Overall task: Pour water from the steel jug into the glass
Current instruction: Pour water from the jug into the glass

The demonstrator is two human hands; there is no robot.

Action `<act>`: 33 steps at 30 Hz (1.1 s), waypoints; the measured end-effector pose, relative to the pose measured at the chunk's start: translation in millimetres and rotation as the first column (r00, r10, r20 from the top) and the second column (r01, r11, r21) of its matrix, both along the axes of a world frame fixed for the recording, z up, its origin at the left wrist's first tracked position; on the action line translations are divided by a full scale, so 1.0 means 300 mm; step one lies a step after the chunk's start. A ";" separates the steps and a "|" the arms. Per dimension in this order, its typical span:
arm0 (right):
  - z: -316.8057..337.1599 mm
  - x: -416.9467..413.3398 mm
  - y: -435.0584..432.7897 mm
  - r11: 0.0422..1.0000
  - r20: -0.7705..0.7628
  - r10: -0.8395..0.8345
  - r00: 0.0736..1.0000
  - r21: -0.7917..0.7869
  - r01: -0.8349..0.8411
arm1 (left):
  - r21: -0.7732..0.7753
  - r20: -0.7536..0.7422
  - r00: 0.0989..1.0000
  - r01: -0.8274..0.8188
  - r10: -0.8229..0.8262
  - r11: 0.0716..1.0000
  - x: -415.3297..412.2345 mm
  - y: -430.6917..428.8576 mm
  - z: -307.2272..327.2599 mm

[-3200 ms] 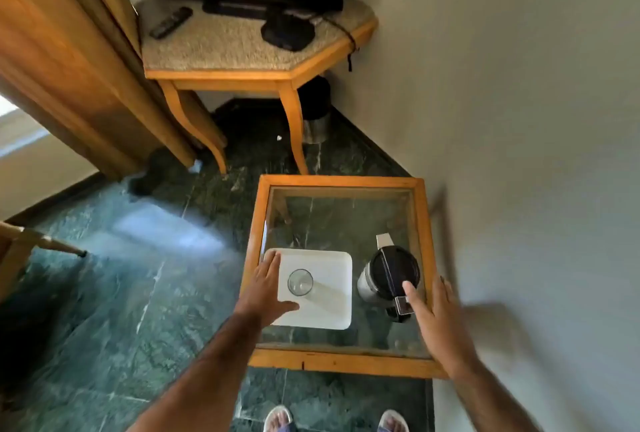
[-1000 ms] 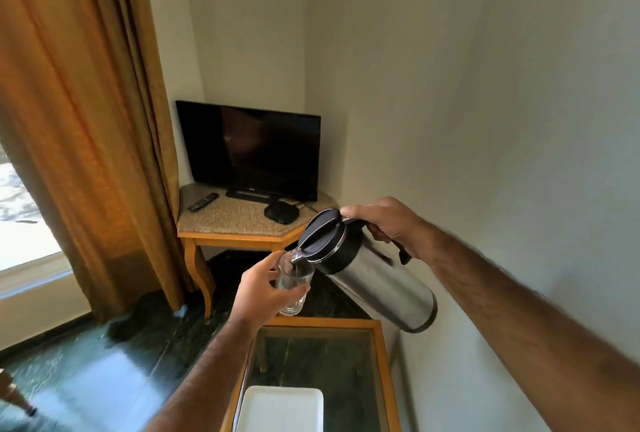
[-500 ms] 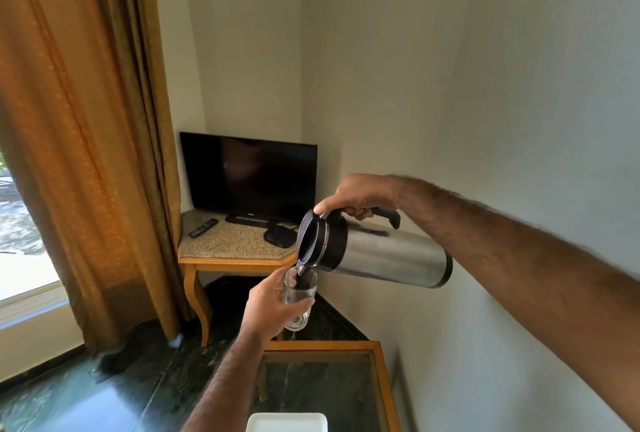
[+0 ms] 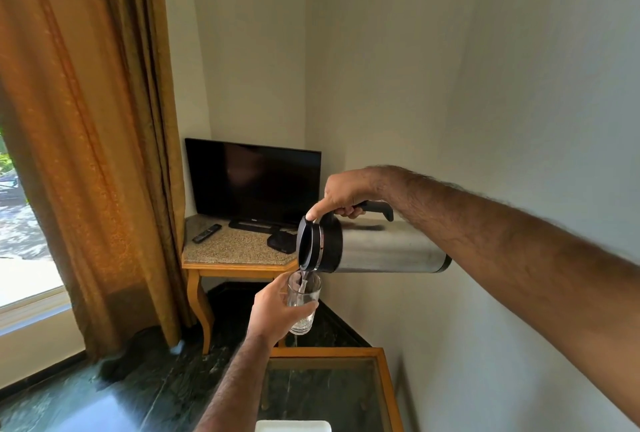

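Note:
The steel jug with a black lid lies almost level in the air, lid to the left. My right hand grips its black handle from above, thumb pressed near the lid. A thin stream of water runs from the spout into the clear glass just below. My left hand holds the glass upright, fingers wrapped around its lower half. A little water sits at the bottom of the glass.
A glass-topped wooden table stands below my hands, with a white tray at the frame's bottom edge. Behind are a corner table with a television and remote, a brown curtain at left, a wall at right.
Both hands lifted the jug and the glass off the table. The jug has tipped from slanted to almost level, and water now flows into the glass.

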State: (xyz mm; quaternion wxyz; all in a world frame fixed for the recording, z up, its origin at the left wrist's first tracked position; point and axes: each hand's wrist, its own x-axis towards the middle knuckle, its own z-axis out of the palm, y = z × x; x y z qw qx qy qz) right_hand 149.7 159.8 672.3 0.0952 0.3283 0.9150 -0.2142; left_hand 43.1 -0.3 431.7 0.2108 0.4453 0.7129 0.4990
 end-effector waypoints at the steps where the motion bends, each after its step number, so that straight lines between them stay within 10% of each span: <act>1: 0.005 -0.003 -0.002 1.000 0.008 0.004 1.000 0.007 -0.004 | 0.003 0.003 1.000 0.000 0.000 1.000 0.001 0.000 0.003; 33: 0.081 -0.063 -0.044 0.988 0.160 0.107 0.981 0.089 -0.122 | -0.011 0.039 0.998 -0.045 0.045 0.999 -0.032 -0.003 0.012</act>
